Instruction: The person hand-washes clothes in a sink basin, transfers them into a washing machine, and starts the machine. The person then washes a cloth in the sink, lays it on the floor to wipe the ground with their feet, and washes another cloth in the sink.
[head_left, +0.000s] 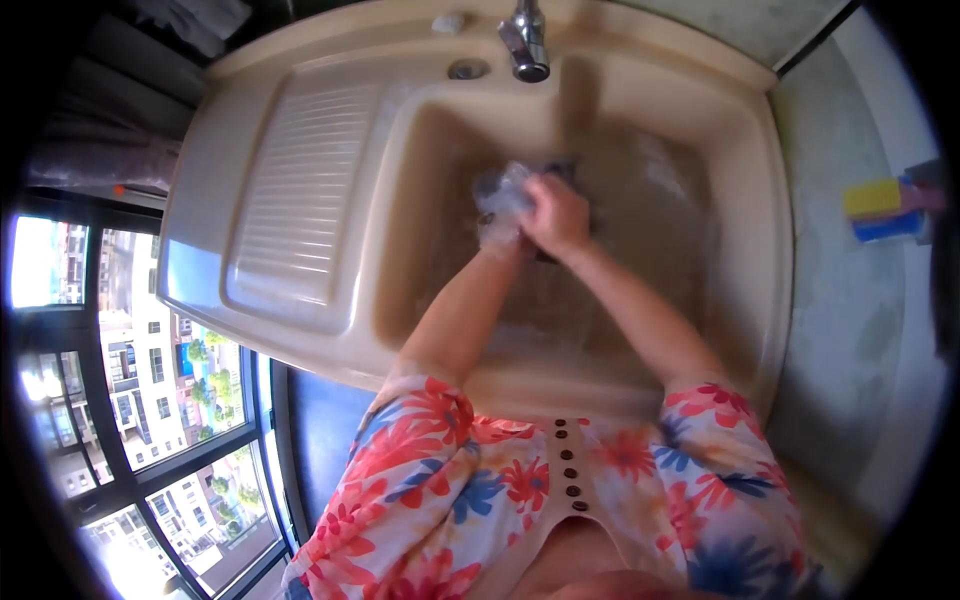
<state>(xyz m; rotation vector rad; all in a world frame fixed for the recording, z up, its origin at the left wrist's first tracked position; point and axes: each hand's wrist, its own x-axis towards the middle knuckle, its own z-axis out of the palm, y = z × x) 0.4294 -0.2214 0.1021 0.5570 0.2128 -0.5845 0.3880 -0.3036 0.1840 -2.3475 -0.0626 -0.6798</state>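
Observation:
Both hands are together over the sink basin [400, 210], which holds cloudy water. Between them is a wet, crumpled grey-blue cloth [512, 188] with suds on it; its exact kind is too blurred to tell. My right hand [557, 215] is closed, its fingers pressing on the cloth from the right. My left hand [505, 236] lies under and beside the cloth, touching my right hand. Its fingers are mostly hidden by the cloth and suds. A darker part of the cloth shows behind my right hand.
A chrome faucet [530, 50] hangs over the basin's back edge. Left of the basin is a ridged washboard [300, 190]. A small pale object [449, 22] sits on the back ledge. At the far right are yellow and blue sponges [885, 210]. Windows [170, 400] are at the left.

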